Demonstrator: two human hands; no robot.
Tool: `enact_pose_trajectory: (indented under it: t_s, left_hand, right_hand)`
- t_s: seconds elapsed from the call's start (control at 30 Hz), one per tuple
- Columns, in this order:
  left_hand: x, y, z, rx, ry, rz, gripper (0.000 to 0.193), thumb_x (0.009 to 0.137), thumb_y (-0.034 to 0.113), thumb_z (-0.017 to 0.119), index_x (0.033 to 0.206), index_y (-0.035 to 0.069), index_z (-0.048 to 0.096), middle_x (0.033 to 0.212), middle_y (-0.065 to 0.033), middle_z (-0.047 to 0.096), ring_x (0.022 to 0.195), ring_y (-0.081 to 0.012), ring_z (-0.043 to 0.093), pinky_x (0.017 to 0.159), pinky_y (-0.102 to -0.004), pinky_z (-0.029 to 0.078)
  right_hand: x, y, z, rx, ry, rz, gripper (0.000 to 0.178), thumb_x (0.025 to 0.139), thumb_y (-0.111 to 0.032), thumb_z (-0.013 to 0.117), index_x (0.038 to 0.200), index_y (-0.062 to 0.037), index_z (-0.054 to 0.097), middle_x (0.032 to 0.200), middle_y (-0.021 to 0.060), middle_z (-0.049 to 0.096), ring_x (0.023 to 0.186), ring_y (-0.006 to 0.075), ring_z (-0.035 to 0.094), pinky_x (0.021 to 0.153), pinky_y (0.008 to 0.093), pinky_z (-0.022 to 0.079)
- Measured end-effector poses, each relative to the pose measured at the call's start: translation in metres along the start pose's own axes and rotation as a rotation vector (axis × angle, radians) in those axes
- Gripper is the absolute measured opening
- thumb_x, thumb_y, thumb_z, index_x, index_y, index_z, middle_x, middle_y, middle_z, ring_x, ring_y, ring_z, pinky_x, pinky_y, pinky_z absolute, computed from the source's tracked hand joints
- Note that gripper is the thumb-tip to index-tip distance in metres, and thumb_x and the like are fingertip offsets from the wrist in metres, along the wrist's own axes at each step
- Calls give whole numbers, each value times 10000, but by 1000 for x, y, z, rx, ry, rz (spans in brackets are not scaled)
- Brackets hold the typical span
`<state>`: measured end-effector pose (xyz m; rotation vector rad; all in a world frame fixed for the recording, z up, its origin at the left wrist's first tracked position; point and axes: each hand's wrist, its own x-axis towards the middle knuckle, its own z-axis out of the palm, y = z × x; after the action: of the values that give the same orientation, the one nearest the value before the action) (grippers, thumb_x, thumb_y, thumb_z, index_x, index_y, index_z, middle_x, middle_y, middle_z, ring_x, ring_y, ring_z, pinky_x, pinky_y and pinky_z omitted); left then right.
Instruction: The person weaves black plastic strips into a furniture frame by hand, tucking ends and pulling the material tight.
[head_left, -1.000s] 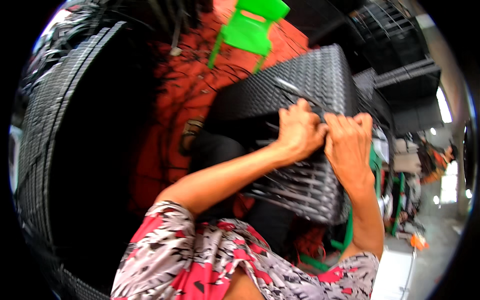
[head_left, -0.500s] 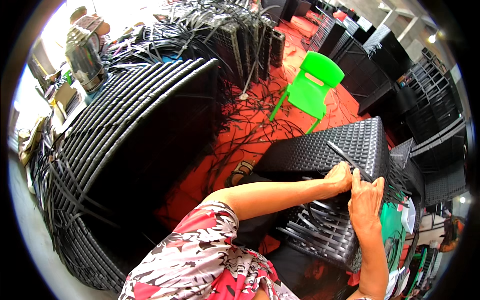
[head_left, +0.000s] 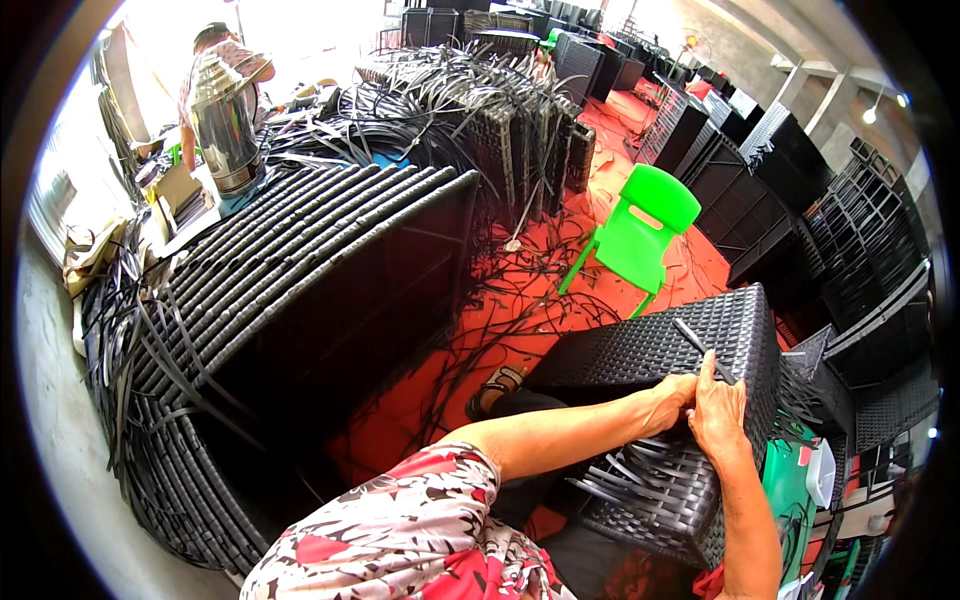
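A black woven rattan-style piece of furniture (head_left: 640,340) stands tilted in front of me, its weave finished on top and loose strip ends (head_left: 640,475) fanning out below. At its edge my right hand (head_left: 718,420) is closed around a flat black strip (head_left: 690,335), the index finger stretched along it. The strip's far end sticks up above the weave. Beside it my left hand (head_left: 670,405) is closed against the same edge, close to the right fingers. What its fingers grip is hidden.
A green plastic chair (head_left: 640,230) stands on the red floor (head_left: 400,400) among scattered strips. At left is a large stack of black woven panels (head_left: 300,260), with a heap of strips (head_left: 400,110) behind. Another person (head_left: 240,60) is at far left. A green crate (head_left: 790,480) is at right.
My view has tilted up, so the scene sits lower. My right index finger has stretched out along the strip, and my left hand has moved in beneath the right fingers.
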<state>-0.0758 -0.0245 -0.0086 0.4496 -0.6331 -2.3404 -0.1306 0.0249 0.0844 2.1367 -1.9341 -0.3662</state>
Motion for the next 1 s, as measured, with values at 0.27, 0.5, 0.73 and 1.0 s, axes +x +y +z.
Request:
enact_pose_trajectory:
  t_s: [0.27,0.5,0.73,1.0]
  left_hand:
    - [54,-38,-46,-30,-62,-71,128,791,175,523,754,109,626,762,-50,633,680,-175,573,608,-313,428]
    - [59,-42,-45,-99,116,-113,112,732,26,536,794,19,629,812,-117,648,752,-246,598,679,-362,457]
    - [35,-33,-66,260,-62,25,71,769,30,609,803,55,667,752,-53,656,657,-160,600,590,-294,477]
    - [11,1,-45,275,-188,54,77,809,123,652,823,49,663,804,-49,644,690,-158,595,637,-303,487]
  right_hand:
    - [1,-3,-3,54,49,-7,725,649,-37,645,1291,137,356,724,197,650,731,361,640,763,464,441]
    - [2,-2,2,161,90,45,630,668,-46,588,1238,142,399,710,211,644,719,369,641,741,463,440]
    - [2,2,19,183,219,-14,578,738,-108,561,1242,120,395,679,218,624,667,376,625,656,500,403]
    - [-8,-1,4,-56,537,-204,258,762,-129,553,1008,-63,595,723,52,598,730,224,600,808,454,390]
